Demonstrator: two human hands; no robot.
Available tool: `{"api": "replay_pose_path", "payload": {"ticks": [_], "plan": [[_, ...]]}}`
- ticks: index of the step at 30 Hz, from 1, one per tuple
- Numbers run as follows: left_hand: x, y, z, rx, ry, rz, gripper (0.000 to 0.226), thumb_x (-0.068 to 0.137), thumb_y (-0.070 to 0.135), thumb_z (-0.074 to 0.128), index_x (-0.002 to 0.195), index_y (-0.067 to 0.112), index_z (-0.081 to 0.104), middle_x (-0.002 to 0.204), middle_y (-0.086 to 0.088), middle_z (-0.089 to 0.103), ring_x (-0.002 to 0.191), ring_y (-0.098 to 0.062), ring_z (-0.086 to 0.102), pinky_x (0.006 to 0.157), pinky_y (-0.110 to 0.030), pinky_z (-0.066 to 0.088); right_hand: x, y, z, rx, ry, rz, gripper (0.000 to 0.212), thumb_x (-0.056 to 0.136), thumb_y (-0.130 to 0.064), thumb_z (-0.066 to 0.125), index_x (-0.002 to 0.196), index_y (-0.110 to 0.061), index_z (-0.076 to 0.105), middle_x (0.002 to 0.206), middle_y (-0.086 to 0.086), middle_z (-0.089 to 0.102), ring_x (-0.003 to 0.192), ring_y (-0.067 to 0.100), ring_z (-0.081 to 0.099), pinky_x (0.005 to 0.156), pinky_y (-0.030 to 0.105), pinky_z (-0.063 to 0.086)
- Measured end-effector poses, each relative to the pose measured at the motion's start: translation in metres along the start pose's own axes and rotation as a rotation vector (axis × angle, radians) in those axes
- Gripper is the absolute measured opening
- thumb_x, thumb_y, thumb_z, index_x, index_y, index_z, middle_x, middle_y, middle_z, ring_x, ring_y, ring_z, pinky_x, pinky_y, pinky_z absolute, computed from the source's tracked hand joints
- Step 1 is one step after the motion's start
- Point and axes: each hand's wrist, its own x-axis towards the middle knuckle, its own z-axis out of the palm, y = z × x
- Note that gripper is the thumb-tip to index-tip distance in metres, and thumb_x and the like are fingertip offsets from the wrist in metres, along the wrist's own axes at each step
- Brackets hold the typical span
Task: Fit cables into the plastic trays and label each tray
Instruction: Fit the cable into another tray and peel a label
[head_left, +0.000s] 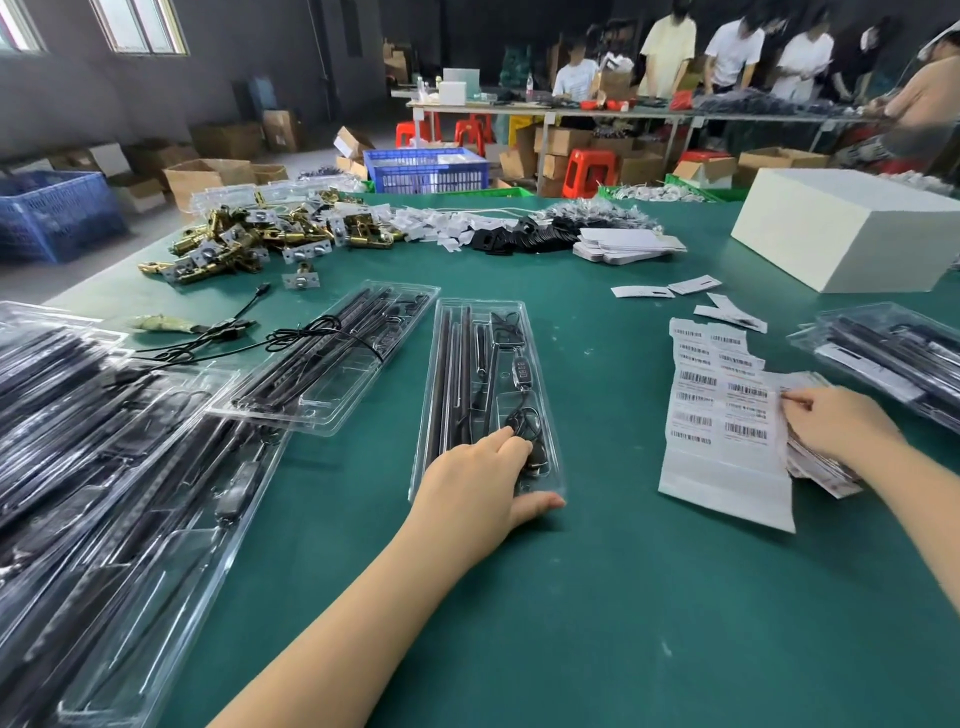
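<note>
A clear plastic tray (448, 332) lies lengthwise in the middle of the green table, holding black strips and a coiled black cable (521, 415) with an inline controller. My left hand (480, 480) lies on the tray's near end, fingers over the cable coil and thumb along the tray's near edge. To the right a sheet of barcode labels (719, 415) lies flat. My right hand (836, 428) pinches the edge of a label at the sheet's right side, over a stack of further sheets (821, 467).
Another filled tray (337, 358) lies angled to the left, with a loose black cable (223, 332) beside it. Several stacked trays (104, 467) fill the left. More trays (893, 353) sit far right. Brass hardware (249, 234), paper tags, a white box (852, 228) and people at far tables lie behind.
</note>
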Motion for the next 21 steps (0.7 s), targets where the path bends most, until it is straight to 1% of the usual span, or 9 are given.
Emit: {"api": "replay_pose_path", "payload": {"ticks": [3,5,9,12,14,16,19,20,21], "plan": [[0.0,0.0,0.0,-0.003,-0.002,-0.003,0.068,0.085,0.073,0.04,0.128,0.021,0.05,0.138,0.003,0.049,0.117,-0.019,0.056,0.094,-0.035,0.045,0.004,0.006,-0.001,0.02,0.06,0.013,0.033,0.098,-0.036,0.05,0.118,-0.02,0.07,0.119,0.011,0.068,0.096,0.033,0.061,0.072,0.031,0.047],[0.0,0.0,0.0,-0.014,0.002,-0.006,0.069,0.085,0.073,0.04,0.128,0.021,0.05,0.138,0.003,0.049,0.118,-0.019,0.056,0.094,-0.035,0.045,0.005,0.007,-0.004,0.052,0.021,0.024,0.028,0.096,-0.029,0.056,0.117,-0.018,0.07,0.121,0.012,0.067,0.095,0.033,0.06,0.069,0.029,0.04],[-0.001,0.0,-0.001,-0.034,0.012,-0.006,0.07,0.084,0.073,0.041,0.132,0.022,0.048,0.142,0.005,0.047,0.121,-0.017,0.054,0.095,-0.032,0.044,0.003,0.012,-0.015,0.282,-0.091,0.076,0.033,0.088,-0.013,0.063,0.122,-0.012,0.068,0.128,0.015,0.062,0.102,0.031,0.058,0.083,0.033,0.042],[-0.001,0.0,-0.002,-0.039,0.006,-0.009,0.07,0.084,0.073,0.041,0.133,0.023,0.047,0.145,0.006,0.043,0.124,-0.016,0.052,0.096,-0.032,0.043,-0.004,0.015,-0.022,0.397,-0.159,0.132,0.037,0.086,-0.018,0.072,0.121,-0.006,0.064,0.115,0.013,0.06,0.098,0.03,0.054,0.085,0.035,0.043],[-0.001,0.0,-0.002,-0.036,0.004,-0.01,0.07,0.085,0.073,0.04,0.133,0.023,0.047,0.145,0.006,0.043,0.124,-0.016,0.052,0.097,-0.033,0.043,-0.008,0.013,-0.023,0.395,-0.161,0.161,0.047,0.083,-0.022,0.076,0.123,-0.003,0.061,0.115,0.015,0.059,0.098,0.032,0.054,0.082,0.035,0.043],[-0.001,0.0,-0.003,-0.041,0.004,-0.007,0.07,0.085,0.072,0.04,0.134,0.022,0.046,0.147,0.006,0.042,0.125,-0.016,0.051,0.097,-0.032,0.043,-0.009,0.01,-0.023,0.373,-0.127,0.197,0.056,0.082,-0.021,0.077,0.128,0.004,0.056,0.122,0.021,0.06,0.098,0.034,0.055,0.08,0.034,0.041],[-0.002,0.001,-0.002,-0.048,0.008,-0.006,0.07,0.085,0.072,0.041,0.135,0.023,0.046,0.151,0.007,0.038,0.127,-0.015,0.05,0.097,-0.031,0.041,-0.005,0.01,-0.023,0.478,-0.141,0.307,0.057,0.079,-0.01,0.08,0.126,0.011,0.055,0.127,0.025,0.058,0.104,0.036,0.054,0.087,0.039,0.043],[-0.002,0.001,-0.001,-0.051,0.012,-0.008,0.07,0.085,0.072,0.041,0.134,0.023,0.047,0.15,0.007,0.039,0.126,-0.015,0.051,0.096,-0.03,0.041,-0.004,0.011,-0.024,0.523,-0.152,0.353,0.053,0.078,-0.006,0.08,0.122,0.012,0.057,0.123,0.025,0.059,0.1,0.037,0.056,0.083,0.036,0.049],[-0.002,0.001,-0.001,-0.052,0.019,-0.01,0.069,0.085,0.072,0.042,0.133,0.023,0.048,0.147,0.007,0.043,0.123,-0.015,0.052,0.095,-0.03,0.041,-0.004,0.012,-0.026,0.565,-0.168,0.4,0.047,0.078,0.0,0.077,0.119,0.012,0.058,0.116,0.025,0.061,0.088,0.034,0.056,0.067,0.029,0.054]]}}
